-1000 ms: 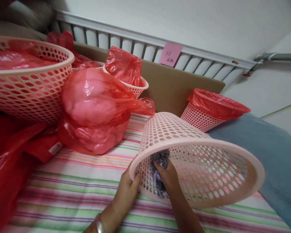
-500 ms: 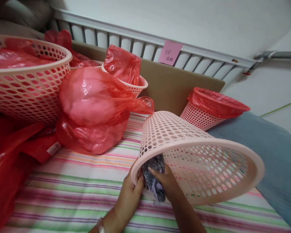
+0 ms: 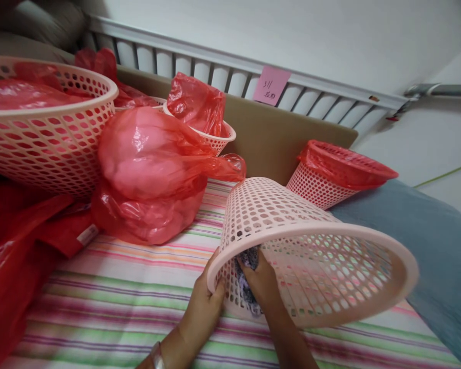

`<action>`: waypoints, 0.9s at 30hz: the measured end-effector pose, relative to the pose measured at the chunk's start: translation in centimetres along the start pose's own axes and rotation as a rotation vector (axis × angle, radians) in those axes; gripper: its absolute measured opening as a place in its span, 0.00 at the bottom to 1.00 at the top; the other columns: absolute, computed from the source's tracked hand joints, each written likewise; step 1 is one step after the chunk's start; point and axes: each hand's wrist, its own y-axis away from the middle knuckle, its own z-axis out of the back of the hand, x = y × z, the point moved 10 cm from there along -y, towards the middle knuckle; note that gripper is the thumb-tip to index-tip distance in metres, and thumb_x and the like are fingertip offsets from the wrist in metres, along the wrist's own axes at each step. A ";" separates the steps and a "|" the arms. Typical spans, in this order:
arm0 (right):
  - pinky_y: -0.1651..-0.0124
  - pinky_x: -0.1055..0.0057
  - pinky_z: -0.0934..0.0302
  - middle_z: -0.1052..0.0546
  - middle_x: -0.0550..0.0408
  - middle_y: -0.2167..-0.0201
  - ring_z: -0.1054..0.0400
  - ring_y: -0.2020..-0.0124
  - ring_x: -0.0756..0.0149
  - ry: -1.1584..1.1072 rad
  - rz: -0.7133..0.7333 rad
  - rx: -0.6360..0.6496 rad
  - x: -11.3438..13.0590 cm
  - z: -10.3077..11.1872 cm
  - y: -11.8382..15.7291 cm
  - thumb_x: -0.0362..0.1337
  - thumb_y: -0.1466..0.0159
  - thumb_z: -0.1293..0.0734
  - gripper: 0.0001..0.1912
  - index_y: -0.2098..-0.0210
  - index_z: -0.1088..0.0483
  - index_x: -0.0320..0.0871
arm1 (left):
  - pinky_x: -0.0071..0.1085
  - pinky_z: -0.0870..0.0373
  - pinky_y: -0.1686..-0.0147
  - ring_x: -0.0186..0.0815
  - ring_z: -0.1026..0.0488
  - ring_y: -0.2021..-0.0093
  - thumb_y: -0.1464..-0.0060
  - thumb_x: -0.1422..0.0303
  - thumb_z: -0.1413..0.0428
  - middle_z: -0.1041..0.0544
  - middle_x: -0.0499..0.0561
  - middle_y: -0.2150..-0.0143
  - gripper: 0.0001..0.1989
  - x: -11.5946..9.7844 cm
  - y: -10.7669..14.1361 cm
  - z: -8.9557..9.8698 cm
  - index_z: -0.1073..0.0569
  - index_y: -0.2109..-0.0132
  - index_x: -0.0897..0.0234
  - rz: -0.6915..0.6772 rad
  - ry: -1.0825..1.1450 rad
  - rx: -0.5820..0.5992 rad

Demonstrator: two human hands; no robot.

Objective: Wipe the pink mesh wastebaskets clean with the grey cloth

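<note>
A pale pink perforated plastic basket (image 3: 284, 210) lies tipped on its side, its round mouth facing me. My left hand (image 3: 205, 302) grips the rim at the left, thumb inside and fingers behind the wall. Inside the mouth, my right hand (image 3: 263, 282) is closed on a dark grey and lilac cloth (image 3: 248, 282), pressed against the inner left wall. Part of the cloth is covered by the fingers.
A knotted red plastic bag (image 3: 149, 174) sits left of the basket. Another basket with red bags (image 3: 49, 138) stands far left. A red-lined basket (image 3: 330, 174) leans behind on the right. Striped fabric (image 3: 138, 302) lies underneath; a pink note (image 3: 272, 85) hangs on the radiator (image 3: 163, 64).
My right hand has moved slightly deeper into the basket with the cloth, and less of the cloth shows. My left hand stays on the rim.
</note>
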 end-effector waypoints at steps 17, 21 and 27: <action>0.49 0.58 0.40 0.24 0.46 0.57 0.32 0.53 0.53 -0.411 -0.130 -0.033 -2.2 0.0 -0.5 0.48 0.50 0.31 0.28 0.54 0.32 0.38 | 0.41 0.41 0.42 0.43 0.34 0.44 0.47 0.67 0.46 0.29 0.56 0.45 0.21 0.4 0.4 -1.8 0.32 0.46 0.66 0.057 0.097 0.094; 0.50 0.59 0.40 0.24 0.46 0.57 0.32 0.53 0.52 -0.358 -0.088 -0.018 -1.9 -0.3 -0.6 0.49 0.49 0.32 0.27 0.54 0.31 0.39 | 0.41 0.40 0.43 0.43 0.33 0.45 0.46 0.64 0.46 0.29 0.56 0.45 0.22 0.8 0.4 -1.7 0.34 0.45 0.65 0.031 0.117 0.082; 0.50 0.60 0.39 0.24 0.48 0.58 0.31 0.54 0.54 -0.458 -0.076 0.070 -1.1 -1.0 -0.2 0.47 0.51 0.30 0.26 0.56 0.31 0.40 | 0.39 0.36 0.45 0.44 0.31 0.48 0.48 0.64 0.45 0.25 0.57 0.50 0.24 1.4 0.3 -2.1 0.34 0.45 0.68 0.069 0.123 0.113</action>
